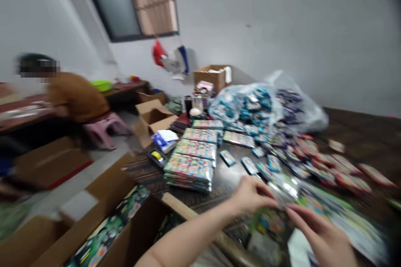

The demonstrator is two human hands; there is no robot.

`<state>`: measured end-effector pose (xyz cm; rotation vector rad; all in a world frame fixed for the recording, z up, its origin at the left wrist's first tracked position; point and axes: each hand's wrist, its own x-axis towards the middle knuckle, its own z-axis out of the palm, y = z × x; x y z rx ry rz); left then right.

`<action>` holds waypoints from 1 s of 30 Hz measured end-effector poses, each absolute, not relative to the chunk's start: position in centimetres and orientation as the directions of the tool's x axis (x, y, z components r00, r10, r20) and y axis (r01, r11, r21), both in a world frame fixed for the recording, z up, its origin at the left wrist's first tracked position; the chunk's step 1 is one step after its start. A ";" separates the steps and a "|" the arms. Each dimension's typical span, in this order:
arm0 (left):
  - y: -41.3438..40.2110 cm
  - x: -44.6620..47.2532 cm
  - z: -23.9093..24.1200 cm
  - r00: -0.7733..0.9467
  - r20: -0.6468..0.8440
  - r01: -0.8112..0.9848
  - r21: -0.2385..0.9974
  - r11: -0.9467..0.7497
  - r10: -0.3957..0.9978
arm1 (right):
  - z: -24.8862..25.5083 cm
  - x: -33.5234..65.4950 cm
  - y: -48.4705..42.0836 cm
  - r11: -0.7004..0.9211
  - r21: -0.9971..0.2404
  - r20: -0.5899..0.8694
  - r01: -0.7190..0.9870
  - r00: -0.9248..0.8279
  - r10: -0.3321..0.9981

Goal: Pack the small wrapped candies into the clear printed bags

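Observation:
Over the near edge of the table, my left hand [252,195] and my right hand [322,229] are close together, fingers pinched. Between them is a clear plastic bag [266,233] with green and yellow print, blurred by motion. Its top edge appears to be in the fingers of both hands. More printed plastic bags [338,208] lie beyond my right hand. Small blue packets [249,166] are scattered just past my left hand. Left of these, flat multi-packs [191,164] of colourful packets sit in overlapping stacks.
Clear sacks [278,104] of blue and purple packets stand at the back, red packets [341,167] spilling rightward. An open carton [103,225] with green packs is at my lower left. A tape measure [156,156] lies beside the stacks. Another person [78,96] sits at the far left.

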<state>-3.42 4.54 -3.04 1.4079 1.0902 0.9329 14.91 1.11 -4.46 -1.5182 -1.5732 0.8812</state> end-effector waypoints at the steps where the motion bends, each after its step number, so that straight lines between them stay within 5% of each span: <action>1: 4.5 -3.3 -2.6 0.296 0.006 0.159 0.986 -0.056 0.955 | -3.9 14.7 0.7 0.079 -0.886 0.086 0.457 -0.006 0.996; 11: 4.0 -4.5 -4.4 0.455 0.427 0.305 0.750 -0.587 0.782 | -5.0 15.3 0.5 0.335 -0.882 0.322 0.330 -0.095 0.942; 15: 3.7 -4.9 -4.9 0.512 0.392 0.265 0.774 -0.575 0.764 | -5.8 15.5 -0.5 0.397 -0.872 0.380 0.287 -0.114 0.918; 18: 4.0 -4.7 -4.8 0.489 0.362 0.268 0.804 -0.531 0.794 | -5.9 15.6 -0.6 0.303 -0.931 0.294 0.206 -0.072 0.953; 25: 3.7 -5.8 -3.3 0.158 0.333 0.251 0.897 -0.364 0.930 | -10.1 15.0 -1.7 -0.041 -0.998 -0.045 0.044 -0.114 0.992; 30: 2.4 -8.0 -4.3 -0.207 0.330 0.374 0.897 -0.237 0.921 | -10.5 15.1 0.9 0.059 -0.982 0.043 0.182 -0.086 0.995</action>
